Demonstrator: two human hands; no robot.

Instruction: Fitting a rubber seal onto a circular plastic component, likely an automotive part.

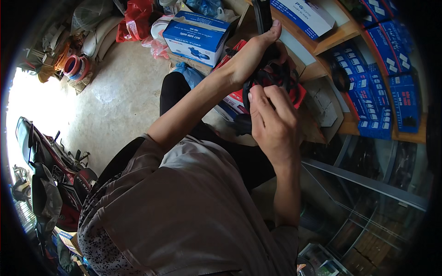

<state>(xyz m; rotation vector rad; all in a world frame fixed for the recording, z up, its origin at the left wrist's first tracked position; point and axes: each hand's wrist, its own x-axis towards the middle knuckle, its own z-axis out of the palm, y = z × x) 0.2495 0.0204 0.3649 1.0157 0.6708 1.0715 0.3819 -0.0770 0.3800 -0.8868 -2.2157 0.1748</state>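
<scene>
My right hand (276, 117) is closed, thumb and fingers pinching a black cable (247, 94) that looks looped. Higher up, my left hand (262, 43) lies against the same dark bundle with its thumb stretched out; its other fingers are hidden behind the hand. A long black strip or bar (262, 16) extends beyond my left hand, and I cannot make out what it is. Behind the cable loops a red box or tray (297, 95) shows in part. Close to my left forearm stands a blue and white pump carton (195, 39).
Wooden shelves (340, 40) on the right hold blue packets (363, 87) and a white-and-blue box (306, 16). A metal-framed glass case (363, 181) is at lower right. Red plastic bags (136, 20) lie at the far left, and a motorbike (55, 184) stands at the left.
</scene>
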